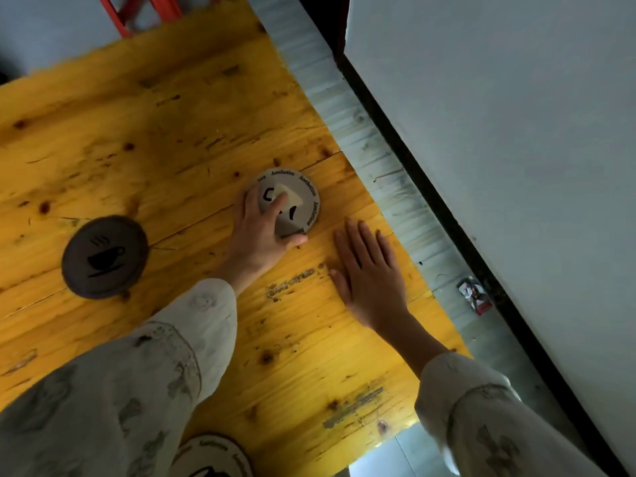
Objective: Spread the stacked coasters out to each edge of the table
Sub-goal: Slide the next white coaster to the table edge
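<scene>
A light round coaster with black lettering around its rim lies near the right edge of the yellow wooden table. My left hand rests on it, fingers over its top and thumb at its near rim. My right hand lies flat on the table just right of it, fingers apart, holding nothing. A dark coaster with a coffee-cup print sits at the left. Another light coaster shows at the near edge, partly hidden by my left sleeve.
A pale painted strip runs along the table's right side, next to a white wall. A small wrapper lies on that strip. A red metal frame stands beyond the far edge.
</scene>
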A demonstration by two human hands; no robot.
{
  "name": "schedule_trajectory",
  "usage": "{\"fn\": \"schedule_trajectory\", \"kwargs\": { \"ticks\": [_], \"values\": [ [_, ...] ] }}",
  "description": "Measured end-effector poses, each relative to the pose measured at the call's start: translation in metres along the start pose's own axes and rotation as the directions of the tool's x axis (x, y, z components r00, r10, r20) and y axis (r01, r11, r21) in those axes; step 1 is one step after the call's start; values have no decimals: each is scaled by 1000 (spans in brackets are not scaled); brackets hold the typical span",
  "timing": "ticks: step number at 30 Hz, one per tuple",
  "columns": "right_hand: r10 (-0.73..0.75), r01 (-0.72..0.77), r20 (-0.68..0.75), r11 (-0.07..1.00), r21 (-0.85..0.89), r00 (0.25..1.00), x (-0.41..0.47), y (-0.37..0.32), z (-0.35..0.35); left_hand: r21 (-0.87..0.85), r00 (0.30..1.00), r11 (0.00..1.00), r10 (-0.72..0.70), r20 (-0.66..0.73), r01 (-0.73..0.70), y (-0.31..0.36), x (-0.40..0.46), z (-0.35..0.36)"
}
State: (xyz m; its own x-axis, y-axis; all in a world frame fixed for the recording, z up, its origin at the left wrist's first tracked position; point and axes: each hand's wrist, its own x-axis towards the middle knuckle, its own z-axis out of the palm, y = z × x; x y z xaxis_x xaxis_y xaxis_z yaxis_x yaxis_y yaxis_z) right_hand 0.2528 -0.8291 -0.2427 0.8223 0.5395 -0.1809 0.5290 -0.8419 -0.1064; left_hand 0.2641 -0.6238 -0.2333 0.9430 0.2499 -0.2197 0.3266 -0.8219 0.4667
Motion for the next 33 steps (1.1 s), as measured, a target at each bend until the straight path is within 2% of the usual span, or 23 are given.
{"fn": "schedule_trajectory", "kwargs": {
  "ticks": [7,21,33],
  "values": [
    [7,-7,-18,1000,-5,1000,0,-1,0,-21,997,1000,-15,-71,13,12,21,7],
    [10,-10,-8,1000,9,1000,1,-2,1,-79,1000,997,-2,-19,0,30,50,7],
    [6,-5,-36,1000,25,999,3,0,4,-83,992,992,99,80,-92,30,70,1]
  ]
}}
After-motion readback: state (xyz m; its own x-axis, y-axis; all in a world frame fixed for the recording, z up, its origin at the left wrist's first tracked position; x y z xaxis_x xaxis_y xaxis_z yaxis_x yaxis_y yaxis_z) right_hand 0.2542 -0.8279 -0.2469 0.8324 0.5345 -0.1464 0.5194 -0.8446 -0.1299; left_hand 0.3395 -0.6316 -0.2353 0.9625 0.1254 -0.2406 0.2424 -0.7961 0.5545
